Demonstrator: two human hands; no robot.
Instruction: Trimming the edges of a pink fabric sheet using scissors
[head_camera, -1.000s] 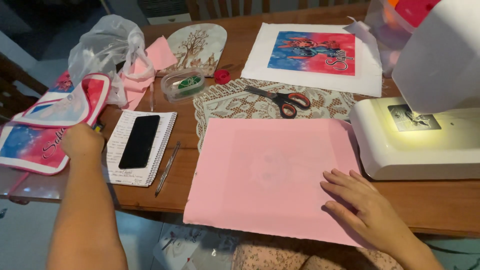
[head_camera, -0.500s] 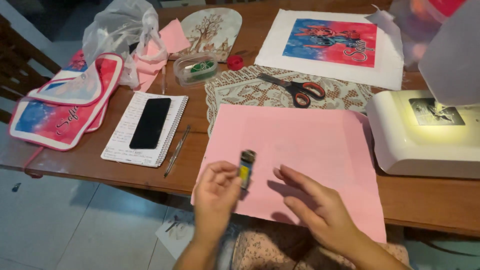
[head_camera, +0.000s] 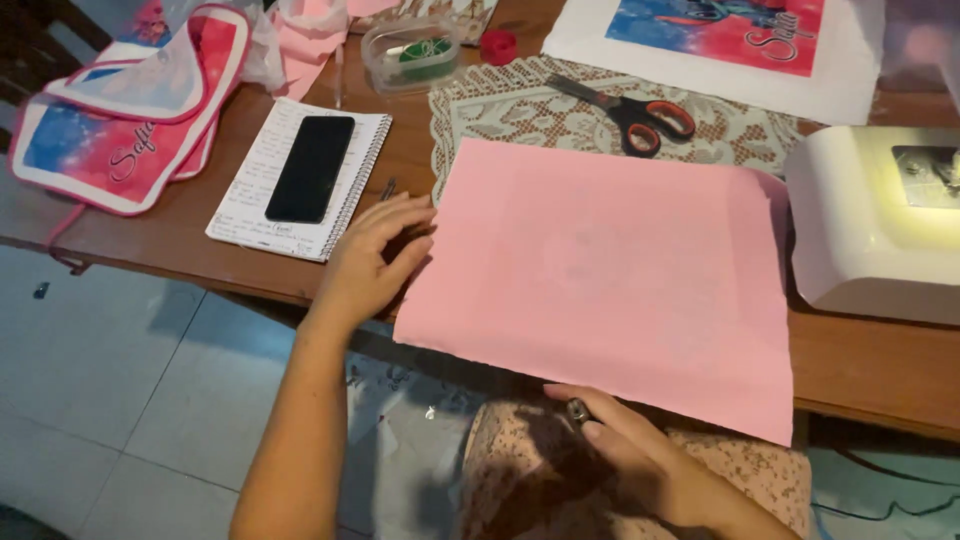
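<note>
Step in hand, as I read it: steadying the pink sheet (head_camera: 615, 275) on the wooden table (head_camera: 400, 160), w/ a small tool held ready at its near edge. Next move likely calls for a flat, firm press so the sheet doesn't slide, and the tool brought up to the edge w/o creasing it.

Left hand (head_camera: 375, 265): at 9 o'clock of the sheet, fingers loosely spread and slightly curled, tips touching the sheet's left edge, palm on the table.

Right hand (head_camera: 640, 455): at 6 o'clock, just below the sheet's near edge, fingers closed around a small dark object (head_camera: 578, 410); can't tell exactly what it is.

Sheet lies flat mid-table, near edge overhanging toward the lap. Scissors (head_camera: 630, 112) on a lace mat (head_camera: 520, 110) at 12 o'clock, sewing machine (head_camera: 880, 225) at 3 o'clock, phone (head_camera: 310, 168) on a notebook (head_camera: 250, 195) at 10 o'clock.
</note>
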